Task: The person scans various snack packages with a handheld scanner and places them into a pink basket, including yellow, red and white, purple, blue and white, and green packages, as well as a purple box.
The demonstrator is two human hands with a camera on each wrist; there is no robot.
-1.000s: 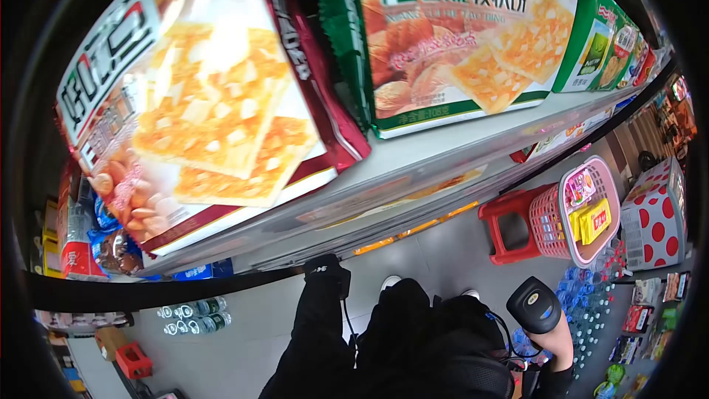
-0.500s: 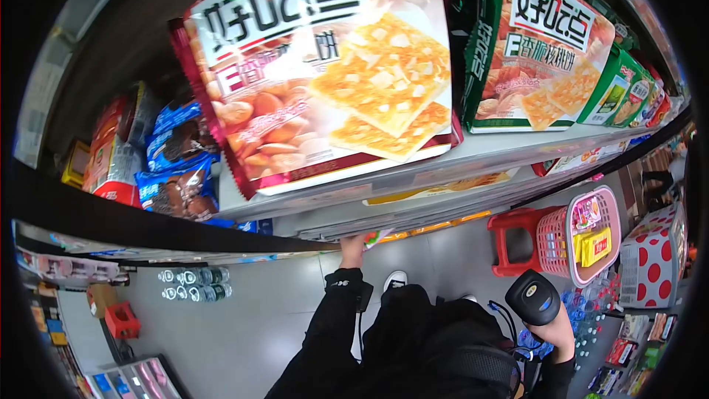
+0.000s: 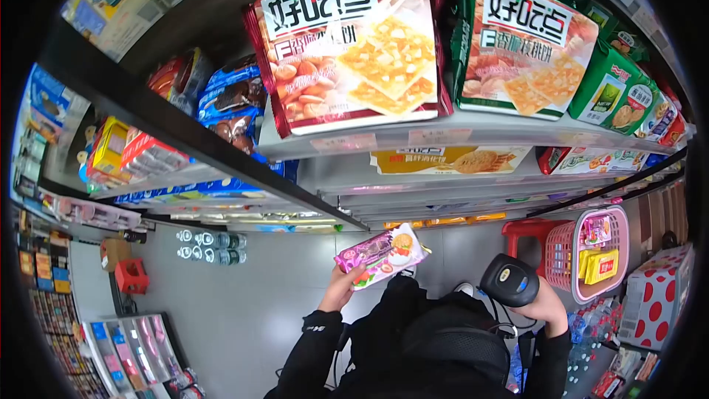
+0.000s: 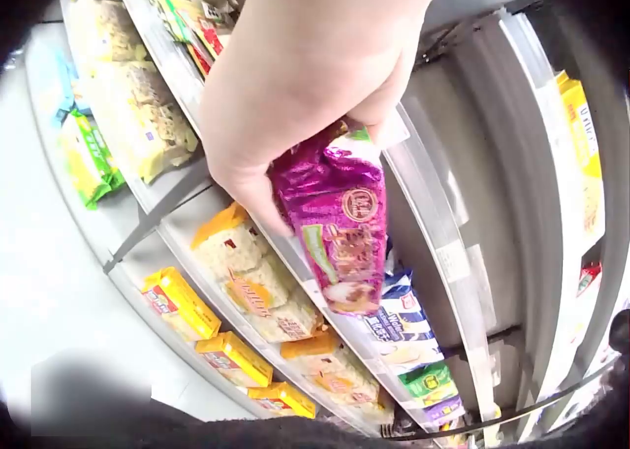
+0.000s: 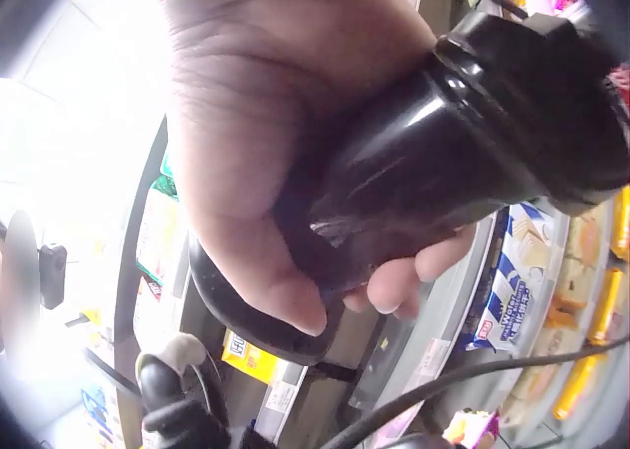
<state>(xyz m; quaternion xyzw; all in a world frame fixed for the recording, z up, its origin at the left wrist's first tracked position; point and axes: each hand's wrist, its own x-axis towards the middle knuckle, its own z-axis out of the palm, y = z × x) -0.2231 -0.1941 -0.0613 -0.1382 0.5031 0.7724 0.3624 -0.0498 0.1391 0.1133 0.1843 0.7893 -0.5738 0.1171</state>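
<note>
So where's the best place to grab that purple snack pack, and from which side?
Probably grip the purple snack pack across its width near one end, coming from the near side in the head view, as the left hand does. It's longer than wide, so a hand can span it, leaving the far end free and much of the printed face uncovered.
</note>
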